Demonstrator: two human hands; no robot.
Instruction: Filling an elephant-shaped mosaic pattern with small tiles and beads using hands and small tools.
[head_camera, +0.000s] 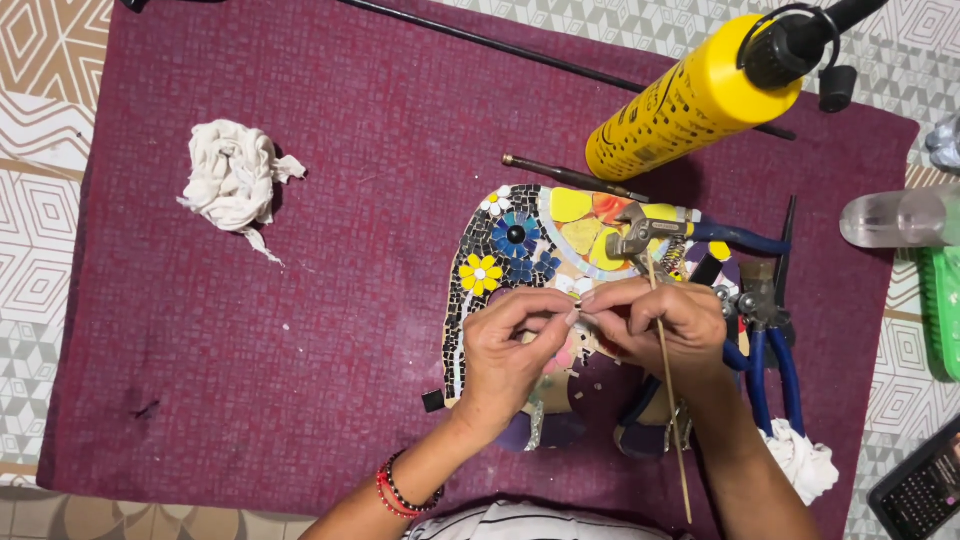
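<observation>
A colourful mosaic piece (520, 240), with blue and yellow flowers and a black tile border, lies on a maroon cloth (330, 300). Over its middle, my left hand (510, 345) and my right hand (665, 330) meet with fingertips pinched together on something very small that I cannot make out. My right hand also grips a thin wooden stick (672, 400) that runs down past my wrist. Tile nippers with yellow and blue handles (665, 232) rest on the mosaic just above my right hand.
A yellow adhesive tube (690, 100) lies at the upper right beside a metal rod (570, 175). Blue-handled pliers (765, 340) sit right of the mosaic. Crumpled white rags lie at left (235, 180) and lower right (805, 460). A phone (925, 485) sits bottom right.
</observation>
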